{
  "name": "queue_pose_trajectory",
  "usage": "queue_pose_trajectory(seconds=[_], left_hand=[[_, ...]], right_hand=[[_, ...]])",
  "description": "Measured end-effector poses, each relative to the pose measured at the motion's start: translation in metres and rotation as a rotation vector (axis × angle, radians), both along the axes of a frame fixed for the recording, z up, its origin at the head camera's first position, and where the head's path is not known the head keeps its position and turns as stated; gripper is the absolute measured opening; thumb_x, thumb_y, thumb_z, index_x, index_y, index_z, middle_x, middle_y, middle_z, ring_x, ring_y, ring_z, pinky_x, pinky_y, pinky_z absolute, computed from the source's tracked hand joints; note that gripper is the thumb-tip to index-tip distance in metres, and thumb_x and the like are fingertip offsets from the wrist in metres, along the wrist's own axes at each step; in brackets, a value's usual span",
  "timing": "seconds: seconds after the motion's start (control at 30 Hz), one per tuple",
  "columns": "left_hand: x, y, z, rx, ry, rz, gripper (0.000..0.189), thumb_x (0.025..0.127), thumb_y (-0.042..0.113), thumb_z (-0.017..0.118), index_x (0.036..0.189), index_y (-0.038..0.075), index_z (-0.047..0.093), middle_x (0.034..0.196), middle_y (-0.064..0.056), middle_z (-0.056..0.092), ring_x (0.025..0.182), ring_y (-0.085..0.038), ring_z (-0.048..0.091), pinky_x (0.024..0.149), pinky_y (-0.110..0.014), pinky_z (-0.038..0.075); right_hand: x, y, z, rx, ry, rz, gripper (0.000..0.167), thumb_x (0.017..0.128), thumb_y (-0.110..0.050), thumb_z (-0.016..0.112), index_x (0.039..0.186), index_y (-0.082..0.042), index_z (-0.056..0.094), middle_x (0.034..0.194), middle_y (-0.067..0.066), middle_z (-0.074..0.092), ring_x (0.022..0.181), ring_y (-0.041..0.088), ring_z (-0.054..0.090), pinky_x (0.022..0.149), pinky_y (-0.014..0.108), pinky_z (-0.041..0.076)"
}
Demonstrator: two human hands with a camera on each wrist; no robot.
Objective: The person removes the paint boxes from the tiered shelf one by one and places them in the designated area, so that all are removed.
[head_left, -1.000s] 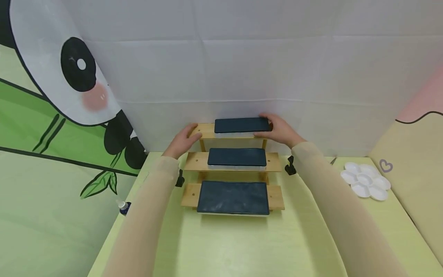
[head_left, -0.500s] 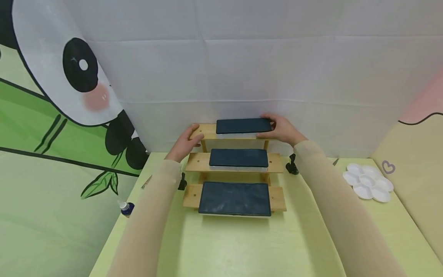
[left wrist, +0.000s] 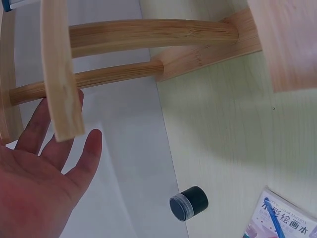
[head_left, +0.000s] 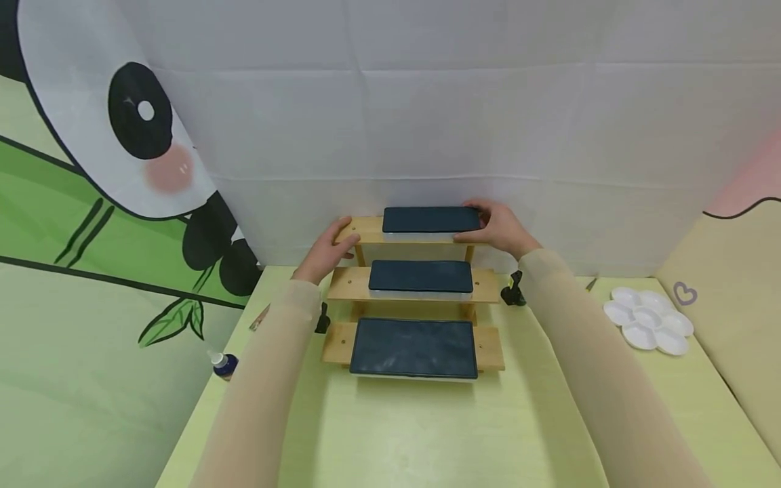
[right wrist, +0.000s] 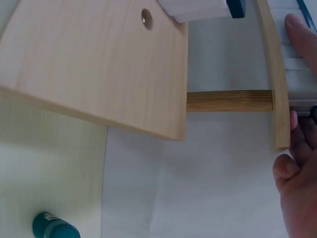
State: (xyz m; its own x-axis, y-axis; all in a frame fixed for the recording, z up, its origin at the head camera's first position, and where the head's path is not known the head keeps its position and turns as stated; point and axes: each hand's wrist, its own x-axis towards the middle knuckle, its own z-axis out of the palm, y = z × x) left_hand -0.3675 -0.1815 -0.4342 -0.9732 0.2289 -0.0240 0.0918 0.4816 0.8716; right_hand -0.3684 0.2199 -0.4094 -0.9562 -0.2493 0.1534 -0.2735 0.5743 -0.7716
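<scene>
A wooden three-tier stand (head_left: 340, 283) bears one white box with a dark blue lid on each tier. My left hand (head_left: 323, 254) grips the left end of the top plank, its thumb in front and fingers behind; in the left wrist view the plank end (left wrist: 62, 89) passes between thumb and fingers. At the right end of the top box (head_left: 430, 220), my right hand (head_left: 500, 230) holds it between thumb and fingers. The middle box (head_left: 421, 276) and the larger lower box (head_left: 415, 348) lie flat on their tiers, untouched.
A white flower-shaped palette (head_left: 647, 318) lies at the right of the table. Toward the left edge stands a small bottle with a white cap (head_left: 224, 364). The left wrist view shows a dark jar (left wrist: 189, 203) and a booklet (left wrist: 285, 220); a teal container (right wrist: 55, 227) appears in the right wrist view.
The head view has shifted slightly. Both hands stay at the top tier, and the boxes keep their places.
</scene>
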Motion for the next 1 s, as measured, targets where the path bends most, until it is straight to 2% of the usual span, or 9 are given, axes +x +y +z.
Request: queue_pose_trajectory(seconds=[0.13, 0.37, 0.5, 0.87, 1.0], left_hand=[[0.0, 0.002, 0.001, -0.014, -0.002, 0.018, 0.07, 0.108, 0.047, 0.056, 0.168, 0.03, 0.024, 0.167, -0.009, 0.033, 0.115, -0.039, 0.064, 0.11, -0.057, 0.042], [-0.001, 0.005, 0.003, -0.024, -0.017, 0.031, 0.072, 0.107, 0.05, 0.056, 0.168, 0.03, 0.024, 0.168, -0.01, 0.031, 0.116, -0.039, 0.064, 0.111, -0.057, 0.041], [-0.004, 0.004, 0.002, -0.031, -0.021, 0.036, 0.072, 0.107, 0.051, 0.056, 0.168, 0.031, 0.024, 0.169, -0.01, 0.029, 0.117, -0.04, 0.065, 0.11, -0.058, 0.041], [-0.004, -0.001, 0.005, -0.023, -0.037, 0.03, 0.071, 0.108, 0.049, 0.056, 0.168, 0.033, 0.022, 0.171, -0.01, 0.024, 0.118, -0.042, 0.064, 0.111, -0.059, 0.04], [-0.003, -0.004, 0.006, -0.027, -0.041, 0.033, 0.071, 0.107, 0.05, 0.055, 0.168, 0.033, 0.022, 0.17, -0.01, 0.024, 0.119, -0.042, 0.063, 0.112, -0.059, 0.039]], right_hand=[[-0.002, 0.001, -0.002, -0.006, 0.015, -0.006, 0.085, 0.077, -0.044, 0.094, 0.148, -0.017, 0.057, 0.089, 0.011, 0.054, 0.079, 0.027, 0.045, 0.068, 0.039, 0.039], [-0.003, 0.006, -0.001, -0.028, -0.013, -0.02, 0.085, 0.08, -0.046, 0.091, 0.151, -0.017, 0.054, 0.114, 0.01, 0.056, 0.091, 0.028, 0.045, 0.077, 0.043, 0.039], [-0.002, 0.01, 0.001, -0.025, 0.001, -0.017, 0.084, 0.081, -0.046, 0.091, 0.151, -0.018, 0.054, 0.117, 0.008, 0.058, 0.093, 0.027, 0.048, 0.078, 0.043, 0.041], [0.015, 0.036, 0.003, 0.002, -0.009, -0.033, 0.085, 0.08, -0.047, 0.091, 0.151, -0.017, 0.055, 0.122, 0.008, 0.061, 0.102, 0.027, 0.053, 0.077, 0.041, 0.046], [0.024, 0.047, 0.002, 0.019, -0.015, -0.045, 0.084, 0.081, -0.048, 0.09, 0.151, -0.018, 0.055, 0.118, 0.009, 0.062, 0.102, 0.026, 0.053, 0.075, 0.041, 0.045]])
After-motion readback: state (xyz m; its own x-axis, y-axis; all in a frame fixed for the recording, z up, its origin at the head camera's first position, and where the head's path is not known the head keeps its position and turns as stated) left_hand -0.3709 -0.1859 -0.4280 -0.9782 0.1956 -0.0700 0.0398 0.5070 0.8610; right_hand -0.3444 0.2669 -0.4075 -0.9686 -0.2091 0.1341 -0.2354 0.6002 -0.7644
